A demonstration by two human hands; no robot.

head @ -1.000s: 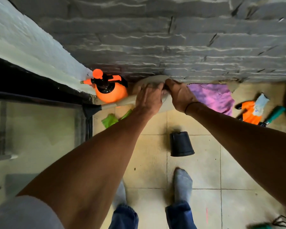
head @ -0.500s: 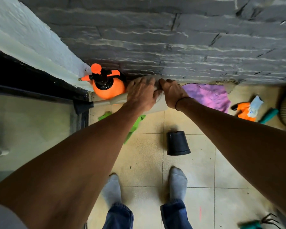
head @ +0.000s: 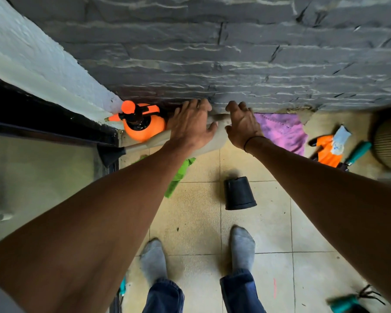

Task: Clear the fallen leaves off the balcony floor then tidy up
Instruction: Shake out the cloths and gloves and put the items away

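Both hands (head: 191, 126) (head: 243, 125) now loosened off dustpan (head: 212, 144).

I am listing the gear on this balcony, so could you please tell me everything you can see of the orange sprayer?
The orange sprayer is a round, plastic-looking bottle with a black neck and pump and an orange knob on top. A small nozzle points left. It stands upright on the floor in the corner where the grey stone wall meets the white one. The left hand lies just beside it; whether they touch is unclear.
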